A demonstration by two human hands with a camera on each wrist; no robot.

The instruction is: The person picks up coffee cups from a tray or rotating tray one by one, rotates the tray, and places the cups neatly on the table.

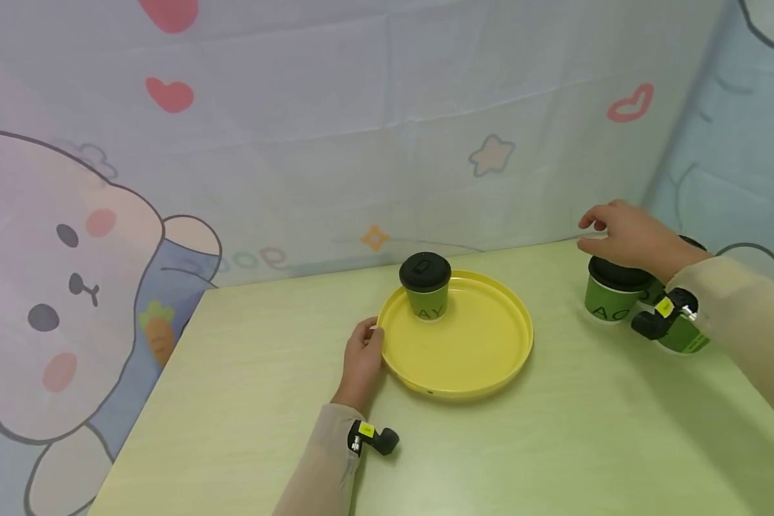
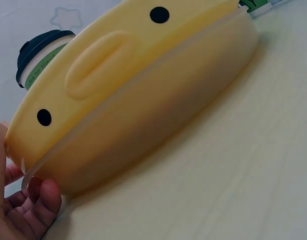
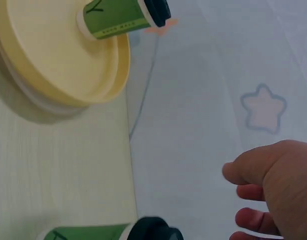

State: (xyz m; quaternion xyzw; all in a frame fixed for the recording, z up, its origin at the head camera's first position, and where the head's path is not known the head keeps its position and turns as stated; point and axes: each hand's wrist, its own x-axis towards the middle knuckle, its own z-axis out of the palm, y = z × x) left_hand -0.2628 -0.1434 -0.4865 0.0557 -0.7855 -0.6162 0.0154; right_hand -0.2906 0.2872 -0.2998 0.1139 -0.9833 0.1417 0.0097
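Observation:
A round yellow tray (image 1: 471,351) with a raised rim sits on the table. On its back left part stands a green paper cup (image 1: 428,304) with a black lid. My left hand (image 1: 363,358) grips the tray's left edge; the left wrist view shows fingers (image 2: 46,205) curled at the rim beside the tray's duck-like face. Over at the right, my right hand (image 1: 632,240) hovers above a lidded green cup (image 1: 609,301), fingers apart and holding nothing. Another green cup (image 1: 686,337) stands nearer the front, partly hidden by my wrist.
Behind the right-hand cups, another black lid (image 1: 693,244) shows past my arm. A printed cloth (image 1: 335,143) hangs along the table's back edge, and a second cloth side (image 1: 735,165) rises at the right. The pale table (image 1: 251,401) extends left and front of the tray.

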